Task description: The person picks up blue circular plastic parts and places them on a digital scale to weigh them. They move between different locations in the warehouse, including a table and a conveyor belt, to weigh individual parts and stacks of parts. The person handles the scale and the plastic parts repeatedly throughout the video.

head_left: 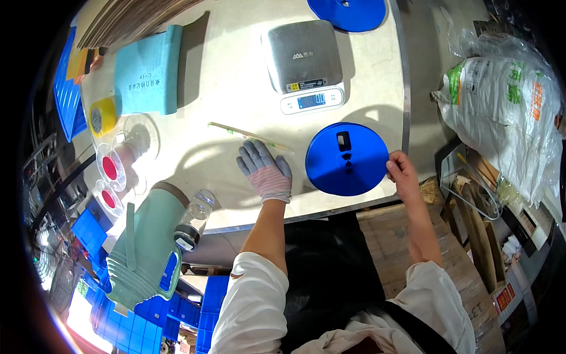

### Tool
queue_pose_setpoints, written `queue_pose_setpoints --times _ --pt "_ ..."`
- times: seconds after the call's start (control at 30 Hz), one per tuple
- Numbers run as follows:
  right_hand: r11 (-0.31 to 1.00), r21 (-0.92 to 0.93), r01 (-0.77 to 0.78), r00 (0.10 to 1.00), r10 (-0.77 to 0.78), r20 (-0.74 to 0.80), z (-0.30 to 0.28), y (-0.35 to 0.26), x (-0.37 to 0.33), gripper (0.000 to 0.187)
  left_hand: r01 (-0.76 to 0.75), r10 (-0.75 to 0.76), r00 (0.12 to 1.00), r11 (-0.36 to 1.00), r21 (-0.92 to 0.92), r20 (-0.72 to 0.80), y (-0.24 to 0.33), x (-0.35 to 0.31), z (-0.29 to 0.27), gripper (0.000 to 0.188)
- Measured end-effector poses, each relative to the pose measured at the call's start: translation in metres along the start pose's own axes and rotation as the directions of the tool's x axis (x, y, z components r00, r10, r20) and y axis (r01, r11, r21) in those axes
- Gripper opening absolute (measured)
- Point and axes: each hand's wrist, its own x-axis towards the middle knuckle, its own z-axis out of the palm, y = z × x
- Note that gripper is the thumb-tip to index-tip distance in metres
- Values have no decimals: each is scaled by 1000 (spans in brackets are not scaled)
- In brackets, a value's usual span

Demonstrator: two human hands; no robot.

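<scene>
My left hand (265, 169), in a grey and striped work glove, lies flat and open on the beige table (236, 88), fingers spread, just below a thin pale strip (247, 135). My bare right hand (402, 171) pinches the right rim of a flat blue round reel (346, 159) that rests near the table's front right corner. The reel has a small dark slot near its middle.
A steel-topped digital scale (303, 64) stands behind the reel. A second blue reel (348, 13) lies at the far edge. Teal folder (147, 71), yellow tape roll (103, 115), clear reels (111, 168), a green jug (147, 248) and a bottle (194, 218) sit left. White sacks (501, 112) lie right.
</scene>
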Motion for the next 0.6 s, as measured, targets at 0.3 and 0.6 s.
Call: queue_pose_setpoints --times 0.3,0.6 --pt "966 125 228 974 -226 -31 42 -96 93 12 10 -10 1000 1000 23 13 -1 0 -2 70" --pt "985 113 134 991 -135 1 64 -111 172 14 12 -12 1000 1000 -4 13 -2 0 0 69"
